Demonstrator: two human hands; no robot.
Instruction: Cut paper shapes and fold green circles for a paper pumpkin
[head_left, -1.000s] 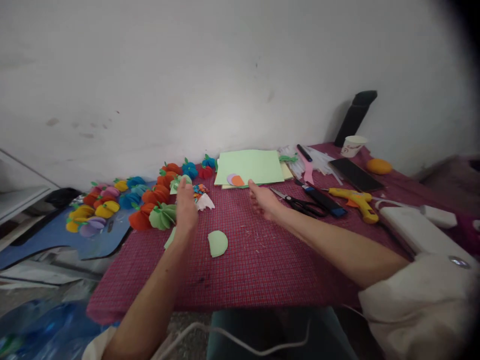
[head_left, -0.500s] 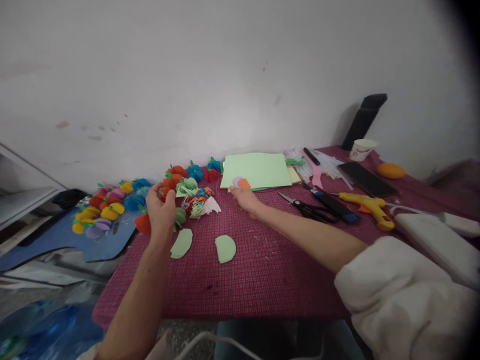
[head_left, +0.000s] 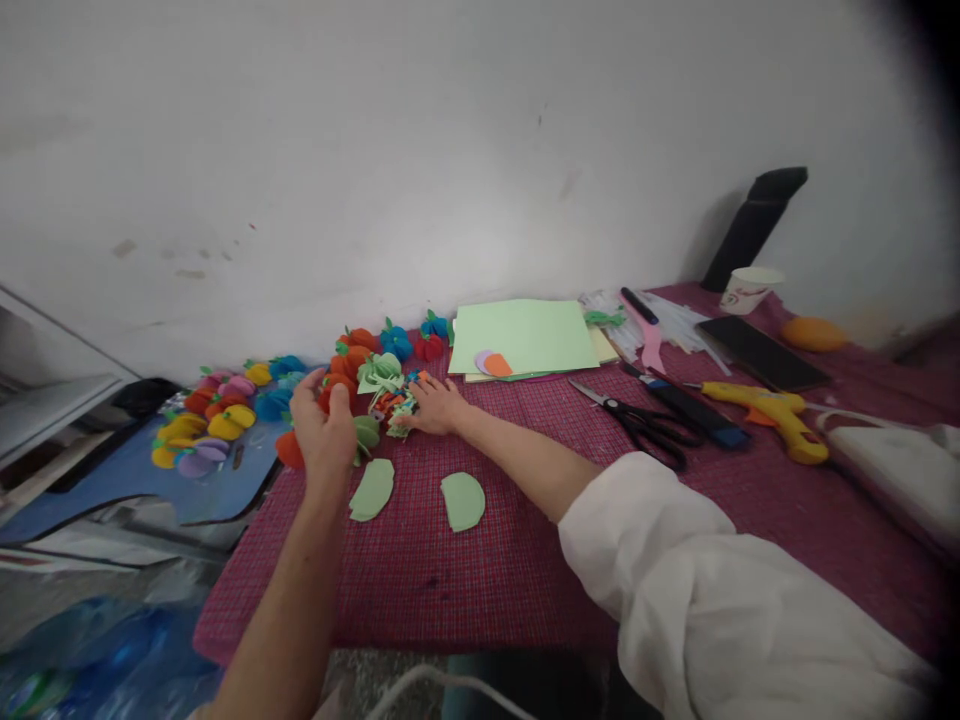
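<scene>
Many paper fruits (head_left: 225, 415) are finished beyond the left hand (head_left: 324, 430), loosely curled, grip indeterminate; two green half-discs (head_left: 463, 500) remain unassembled below the open right hand (head_left: 435, 405), laid on scraps (head_left: 394, 400).

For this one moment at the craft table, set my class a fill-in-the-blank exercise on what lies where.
1. The right hand rests on a pile of paper ____.
2. The scissors have ____ handles.
3. Two loose half-round paper pieces on the checked cloth are coloured ____.
4. The glue gun lies to the ____ of the scissors.

Missing words: scraps; black; green; right
</scene>
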